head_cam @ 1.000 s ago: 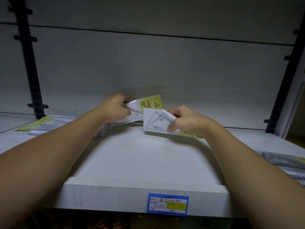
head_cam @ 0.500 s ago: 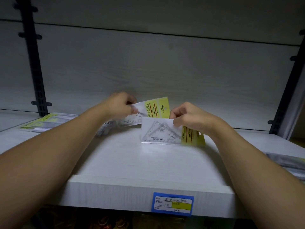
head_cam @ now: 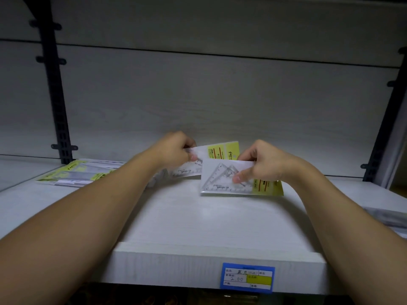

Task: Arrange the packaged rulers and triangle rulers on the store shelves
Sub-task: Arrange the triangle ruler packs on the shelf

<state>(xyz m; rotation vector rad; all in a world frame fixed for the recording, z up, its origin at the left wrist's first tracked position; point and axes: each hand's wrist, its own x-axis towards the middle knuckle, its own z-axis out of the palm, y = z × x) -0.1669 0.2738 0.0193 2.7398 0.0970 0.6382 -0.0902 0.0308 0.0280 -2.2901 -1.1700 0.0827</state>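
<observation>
**Holding two triangle ruler packs over the shelf**

Gripping one pack each, both hands sit near frame center, apart from each other. Left hand (head_cam: 176, 150) at about 11 o'clock of center, fingers curled, pinches the left end of the rear triangle ruler pack (head_cam: 211, 159); its yellow header card points toward 1 o'clock. Whether this pack touches the shelf cannot be told. Right hand (head_cam: 262, 166) at about 2 o'clock of center pinches the front triangle ruler pack (head_cam: 222, 181): thumb on the clear face, other fingers curled over the top edge. The front pack overlaps the lower right part of the rear one; its yellow card end shows under the right wrist at 3 o'clock. Its bottom edge is at or touching the shelf (head_cam: 198, 223), pack tilted up toward the camera. "SET SQUARE" print is readable on both, upside down.

Stack of ruler packs (head_cam: 74, 175) lies flat on the shelf at 9 o'clock, well apart from the hands, yellow-green cards visible. Another grey pack (head_cam: 387, 216) at the 3 o'clock frame edge, blurred. Blue price label (head_cam: 247, 278) on the shelf's front lip at 5 o'clock. Black slotted upright (head_cam: 57, 102) at 10 o'clock against the pale back panel (head_cam: 220, 95).
</observation>
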